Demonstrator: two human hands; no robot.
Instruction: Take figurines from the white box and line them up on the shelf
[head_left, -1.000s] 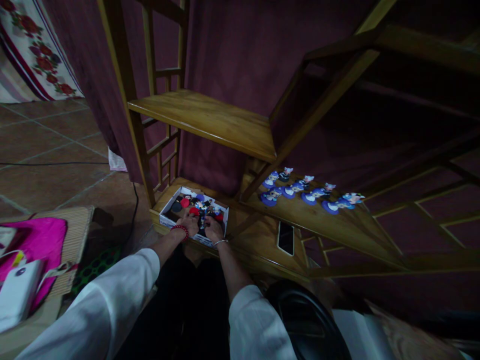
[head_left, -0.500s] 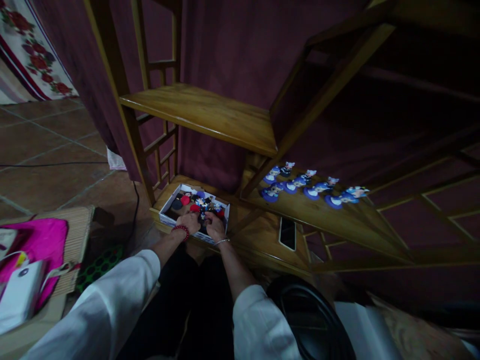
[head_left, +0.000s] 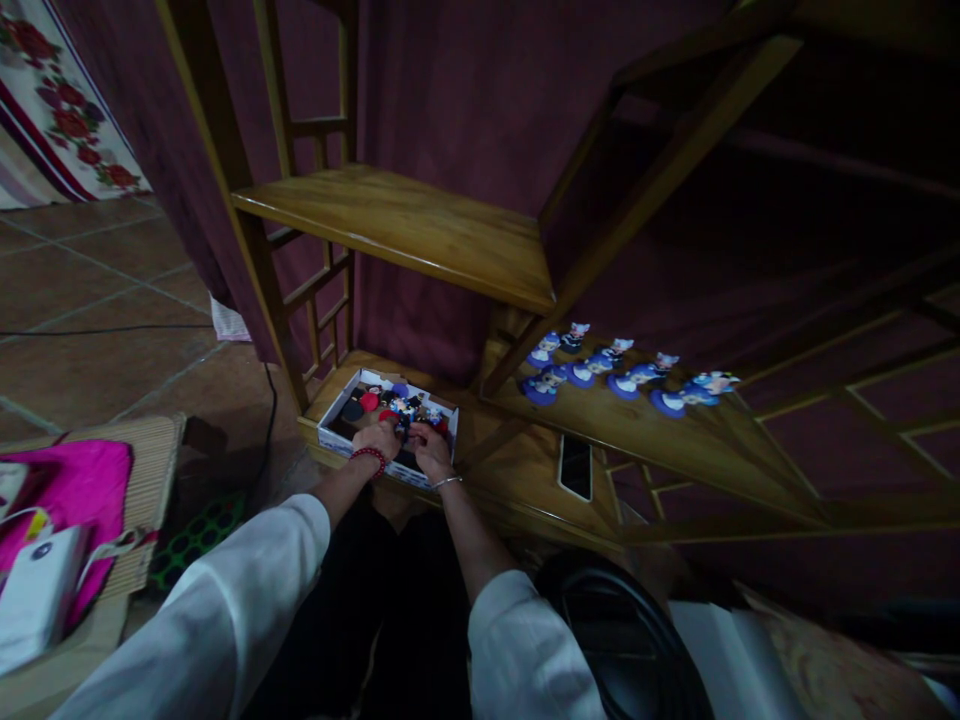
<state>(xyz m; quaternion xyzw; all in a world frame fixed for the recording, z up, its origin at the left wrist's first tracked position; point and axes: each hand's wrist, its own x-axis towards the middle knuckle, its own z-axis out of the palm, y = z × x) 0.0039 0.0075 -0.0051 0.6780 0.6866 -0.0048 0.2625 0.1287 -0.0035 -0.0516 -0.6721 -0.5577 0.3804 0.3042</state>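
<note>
Within a white box (head_left: 334, 447) on the low wooden shelf (head_left: 514, 475), small figurines (head_left: 407, 406) are gathered. Over its near wall, the left hand (head_left: 377, 439), back upward, and the right hand (head_left: 431, 455), angled inward beside it, are extended. Fingers are bent; whether anything is grasped cannot be told. Rightward, a phone (head_left: 575, 467) is laid.

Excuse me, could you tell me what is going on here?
A person has both hands inside a shallow white box of small figurines on a low wooden shelf. The left hand and right hand are close together among them; exactly what the fingers grip is too small to tell. To the right, purple-based figurines stand grouped on a higher shelf, and a smartphone lies below them.
</note>
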